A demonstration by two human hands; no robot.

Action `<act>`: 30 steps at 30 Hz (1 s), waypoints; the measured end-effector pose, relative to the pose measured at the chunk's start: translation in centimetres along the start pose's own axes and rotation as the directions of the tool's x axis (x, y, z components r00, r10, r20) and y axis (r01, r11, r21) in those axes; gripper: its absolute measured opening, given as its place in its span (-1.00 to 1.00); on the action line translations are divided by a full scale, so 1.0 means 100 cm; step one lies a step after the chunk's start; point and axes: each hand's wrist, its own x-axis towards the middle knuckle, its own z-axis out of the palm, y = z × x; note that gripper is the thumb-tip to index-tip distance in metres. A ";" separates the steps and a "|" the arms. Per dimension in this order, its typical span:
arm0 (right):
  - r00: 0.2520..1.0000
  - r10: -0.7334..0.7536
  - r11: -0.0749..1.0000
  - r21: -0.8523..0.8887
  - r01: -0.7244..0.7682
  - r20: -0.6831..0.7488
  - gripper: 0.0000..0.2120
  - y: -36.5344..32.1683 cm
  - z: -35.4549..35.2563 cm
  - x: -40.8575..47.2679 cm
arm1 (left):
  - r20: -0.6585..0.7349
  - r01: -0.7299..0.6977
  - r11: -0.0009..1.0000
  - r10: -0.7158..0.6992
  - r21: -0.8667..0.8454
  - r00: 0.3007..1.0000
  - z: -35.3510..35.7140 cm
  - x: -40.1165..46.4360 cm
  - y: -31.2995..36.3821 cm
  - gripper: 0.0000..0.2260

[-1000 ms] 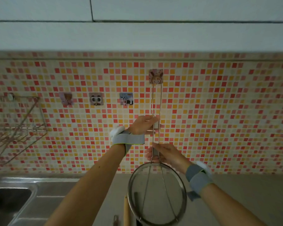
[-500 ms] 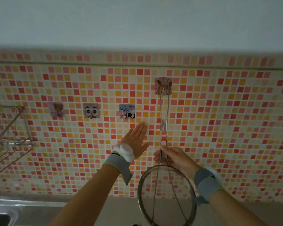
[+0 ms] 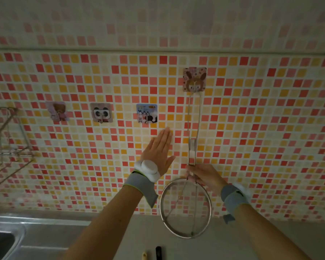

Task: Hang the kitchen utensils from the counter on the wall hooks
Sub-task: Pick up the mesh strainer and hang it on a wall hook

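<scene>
Worktop: we are looking down over a pale grey worktop point(image 3: 251, 244), where a black handle tip point(image 3: 158, 252) and a light wooden handle tip point(image 3: 144, 255) are poking in at the bottom edge, lying side by side.
Sink: a stainless steel sink point(image 3: 6, 239) is sitting at the lower left, set into the worktop.
Right hand: our right hand point(image 3: 204, 175) is pinching closed on the lower end of the strainer's handle, just above the hoop; a grey wrist strap point(image 3: 233, 198) is wrapping the wrist.
Left hand: our left hand point(image 3: 159, 150) is spreading flat and open, fingers together and pointing up the wall, gripping nothing and staying just left of the handle without touching it; a grey strap with a white round device point(image 3: 148, 168) is sitting on this wrist.
Strainer: the round wire-mesh metal strainer with a long looped wire handle point(image 3: 185, 207) is hanging upright against the tiles, its hoop just above the worktop.
Hook in use: the top loop of the handle is sitting on the brown rabbit-picture adhesive hook point(image 3: 195, 79).
Other hooks: a blue cartoon hook point(image 3: 147, 113), a panda-face hook point(image 3: 101, 112) and a brown bear hook point(image 3: 57, 111) are lining up to the left, lower down, all bare.
Rack: a wire rack point(image 3: 8, 145) is jutting from the wall at far left.
Wall: red, orange and cream mosaic tiles point(image 3: 270, 128) are covering the wall behind everything.
</scene>
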 end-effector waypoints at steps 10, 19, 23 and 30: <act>0.958 -0.211 0.903 -0.413 0.115 -0.195 -0.64 0.007 -0.006 0.010 | 0.011 0.000 0.999 0.000 -0.044 1.000 -0.006 0.000 0.002 -0.36; 0.935 -0.245 0.760 -0.650 0.021 -0.255 -0.47 0.006 -0.004 0.000 | 0.118 -0.010 0.998 0.018 -0.067 0.993 -0.029 -0.007 0.004 -0.36; 0.924 -0.301 0.749 -0.658 0.076 -0.236 -0.62 0.011 0.001 -0.034 | 0.087 -0.007 0.996 0.015 -0.094 0.996 -0.047 -0.037 0.012 -0.36; 0.881 -0.421 0.784 -0.576 0.234 -0.216 -0.83 0.031 0.043 -0.124 | 0.235 0.126 0.966 -0.071 -0.227 0.969 -0.041 -0.144 0.029 -0.46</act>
